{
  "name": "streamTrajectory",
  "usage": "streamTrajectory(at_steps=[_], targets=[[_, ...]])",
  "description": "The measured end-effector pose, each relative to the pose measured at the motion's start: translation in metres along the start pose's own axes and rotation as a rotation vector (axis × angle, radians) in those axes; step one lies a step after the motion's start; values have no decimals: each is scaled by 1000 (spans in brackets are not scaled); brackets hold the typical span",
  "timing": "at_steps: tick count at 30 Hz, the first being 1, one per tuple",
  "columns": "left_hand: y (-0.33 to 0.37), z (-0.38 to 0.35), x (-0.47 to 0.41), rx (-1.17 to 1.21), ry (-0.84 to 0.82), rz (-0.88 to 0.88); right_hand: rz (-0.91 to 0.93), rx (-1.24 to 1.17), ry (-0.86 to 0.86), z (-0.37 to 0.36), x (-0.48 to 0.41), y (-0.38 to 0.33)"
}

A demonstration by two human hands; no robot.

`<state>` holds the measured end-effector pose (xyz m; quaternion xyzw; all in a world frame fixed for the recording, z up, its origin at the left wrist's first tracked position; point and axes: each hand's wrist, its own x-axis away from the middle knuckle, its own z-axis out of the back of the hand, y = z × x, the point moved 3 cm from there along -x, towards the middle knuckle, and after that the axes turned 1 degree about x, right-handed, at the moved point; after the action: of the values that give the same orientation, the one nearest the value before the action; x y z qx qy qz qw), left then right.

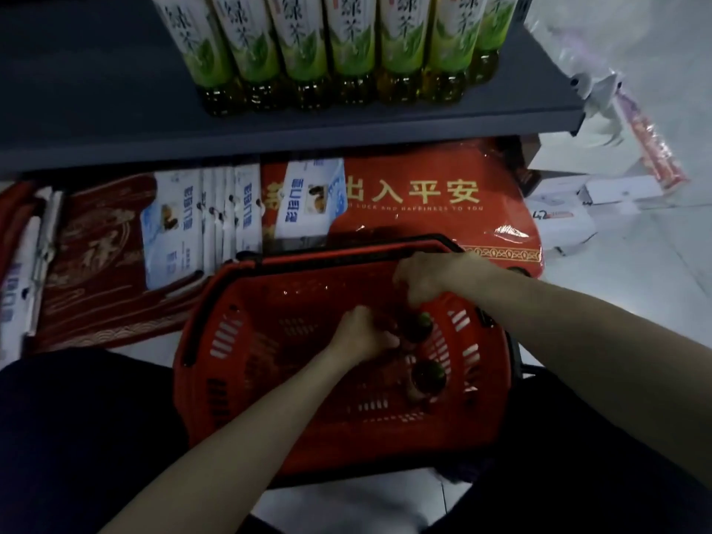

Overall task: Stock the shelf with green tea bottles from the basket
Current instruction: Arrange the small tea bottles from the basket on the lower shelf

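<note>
A red plastic basket (239,364) sits on the floor between my knees. Two green-capped tea bottles stand upright in its right part: one (420,325) farther from me, one (427,375) nearer. My left hand (360,335) is low inside the basket, fingers curled at a dark bottle top just left of the farther bottle; what it grips is hard to tell. My right hand (427,277) is closed over the basket's right side, above the farther bottle. Several green tea bottles (346,44) stand in a row on the grey shelf (115,109) above.
Under the shelf lie red doormats (443,210) in plastic wrap and white-blue packets (173,221). White boxes (570,217) and wrapped goods (647,140) sit on the pale floor to the right. My dark trouser legs (77,437) flank the basket.
</note>
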<state>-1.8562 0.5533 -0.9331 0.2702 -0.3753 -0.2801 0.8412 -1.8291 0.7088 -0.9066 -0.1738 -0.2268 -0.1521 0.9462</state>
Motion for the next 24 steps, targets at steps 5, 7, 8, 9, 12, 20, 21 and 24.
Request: streamTrajectory(at_steps=[5,7,8,9,12,20,21,24], targets=[[-15,-70,-2,-134,-272,-93,-37,136,-83,-27,8,10],[-20,-90,-6,-109,-283,-121,-35,161,-105,-32,13,15],[-21,-98,-7,-110,-274,-121,-37,185,-103,-32,17,14],[-21,-105,-8,-127,-262,-133,-42,208,-112,-34,17,15],[-19,-115,-10,-162,-220,-174,-44,319,-197,-39,12,12],[-50,-149,-35,-160,-162,-170,-32,414,-199,-49,1,6],[-43,-145,-30,-153,-150,-181,-24,416,-182,-49,-1,7],[-20,-131,-15,-115,-92,-229,26,349,-80,-60,-6,12]])
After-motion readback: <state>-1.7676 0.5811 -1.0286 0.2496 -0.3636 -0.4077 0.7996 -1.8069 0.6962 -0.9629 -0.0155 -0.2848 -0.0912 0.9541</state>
